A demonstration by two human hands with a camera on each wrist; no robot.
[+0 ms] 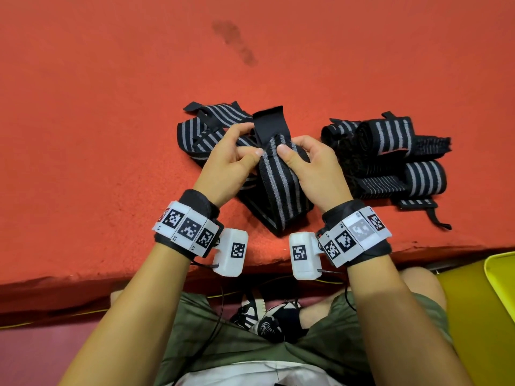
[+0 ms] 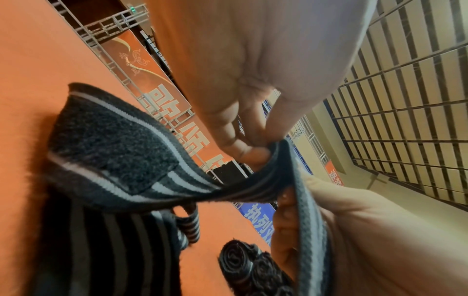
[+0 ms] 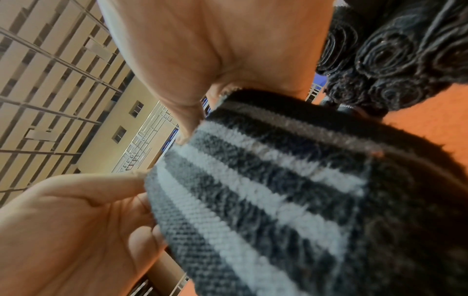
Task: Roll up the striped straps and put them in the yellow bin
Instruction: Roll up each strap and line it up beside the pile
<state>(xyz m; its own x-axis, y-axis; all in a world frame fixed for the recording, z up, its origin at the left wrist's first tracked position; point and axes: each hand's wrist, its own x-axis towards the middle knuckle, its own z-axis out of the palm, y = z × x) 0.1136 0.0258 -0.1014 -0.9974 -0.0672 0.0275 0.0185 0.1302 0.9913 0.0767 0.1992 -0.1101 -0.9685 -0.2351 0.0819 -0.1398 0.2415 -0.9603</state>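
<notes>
red mat (image 1: 111, 107) under everything. yellow bin (image 1: 498, 277) off mat's near right corner, only partly in frame. rolled straps (image 1: 390, 151) heaped right of mat centre, loose straps (image 1: 200, 129) just left of it. held strap (image 1: 278, 185) lifted over mat centre, tail draped down onto mat. left hand (image 1: 231, 160) and right hand (image 1: 312, 165) close together, both pinching its top end, thumbs on the stripes.

Red-orange felt surface (image 1: 111, 121), with a dark stain (image 1: 234, 40) far beyond the grip. Left of the grip and behind it, a heap of unrolled striped straps (image 1: 200, 126) lying flat on the felt. Right of the grip, a cluster of rolled straps (image 1: 390, 151), loose tails trailing toward the near edge.
</notes>
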